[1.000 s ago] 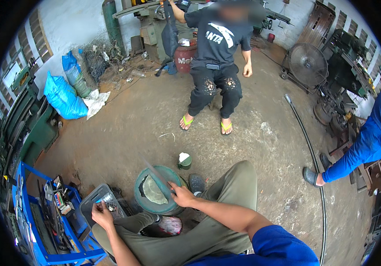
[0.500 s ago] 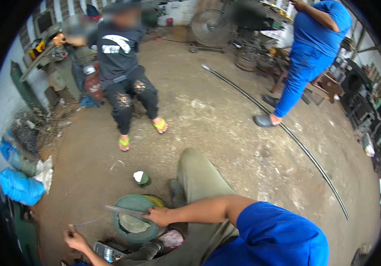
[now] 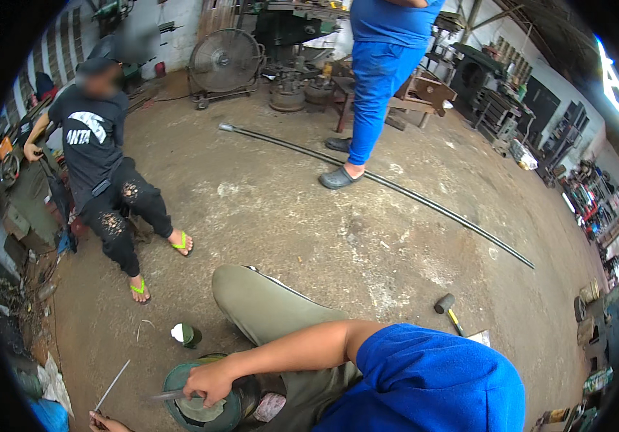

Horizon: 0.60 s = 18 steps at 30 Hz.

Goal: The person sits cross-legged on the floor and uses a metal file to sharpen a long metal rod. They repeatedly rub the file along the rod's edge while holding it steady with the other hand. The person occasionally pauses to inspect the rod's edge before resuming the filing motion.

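In my left hand (image 3: 108, 423), at the lower left edge, a thin pale rod (image 3: 113, 385) is pinched and slants up to the right. Only part of that hand shows. My right hand (image 3: 208, 381) is closed on the end of a flat grey metal strip (image 3: 165, 394), which points left across a round green tub (image 3: 178, 376). A pale greenish lump (image 3: 201, 412) lies in the tub beneath the hand; its material is unclear. Beyond the tub stands a small dark green can with a white top (image 3: 187, 335).
A long metal pipe (image 3: 424, 203) crosses the floor. Beside it stands a person in blue (image 3: 381, 93); another in black (image 3: 100, 144) sits at the left. A mallet (image 3: 447, 306) lies to my right. A large fan (image 3: 226, 63) and machines line the back.
My view has swung right, so the scene sits further left and the mallet shows. My right hand is now over the tub, still gripping the strip. My left hand still holds the rod.
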### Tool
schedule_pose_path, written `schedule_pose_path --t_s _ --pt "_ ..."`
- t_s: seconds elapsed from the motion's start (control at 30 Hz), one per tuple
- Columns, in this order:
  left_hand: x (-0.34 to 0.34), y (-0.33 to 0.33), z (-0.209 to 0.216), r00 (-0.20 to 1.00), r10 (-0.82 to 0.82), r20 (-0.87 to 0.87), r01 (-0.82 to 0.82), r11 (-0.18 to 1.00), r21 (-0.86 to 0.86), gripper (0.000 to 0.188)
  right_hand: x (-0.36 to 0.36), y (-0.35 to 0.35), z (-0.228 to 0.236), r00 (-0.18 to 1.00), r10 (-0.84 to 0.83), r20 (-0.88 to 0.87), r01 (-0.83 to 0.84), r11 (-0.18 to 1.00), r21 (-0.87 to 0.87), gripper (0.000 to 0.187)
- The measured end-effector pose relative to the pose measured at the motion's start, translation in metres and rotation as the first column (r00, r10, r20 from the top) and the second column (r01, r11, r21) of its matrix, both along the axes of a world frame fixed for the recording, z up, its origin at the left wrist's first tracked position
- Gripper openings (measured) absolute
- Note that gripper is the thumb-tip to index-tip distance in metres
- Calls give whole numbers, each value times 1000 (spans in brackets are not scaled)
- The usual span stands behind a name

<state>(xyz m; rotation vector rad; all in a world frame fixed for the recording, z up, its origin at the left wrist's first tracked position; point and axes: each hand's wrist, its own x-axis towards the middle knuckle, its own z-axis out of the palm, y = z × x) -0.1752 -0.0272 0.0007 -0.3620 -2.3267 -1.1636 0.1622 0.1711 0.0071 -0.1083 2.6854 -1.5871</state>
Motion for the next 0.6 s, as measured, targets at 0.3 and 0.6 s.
schedule_pose_path --t_s 0.3,0.6 --pt "75 62 8 956 -286 -63 286 958 3 44 55 36 -7 965 -227 131 221 973 63 46" --pt "73 31 0 706 -549 447 123 717 686 34 31 34 -32 900 -429 75 428 903 36 68"
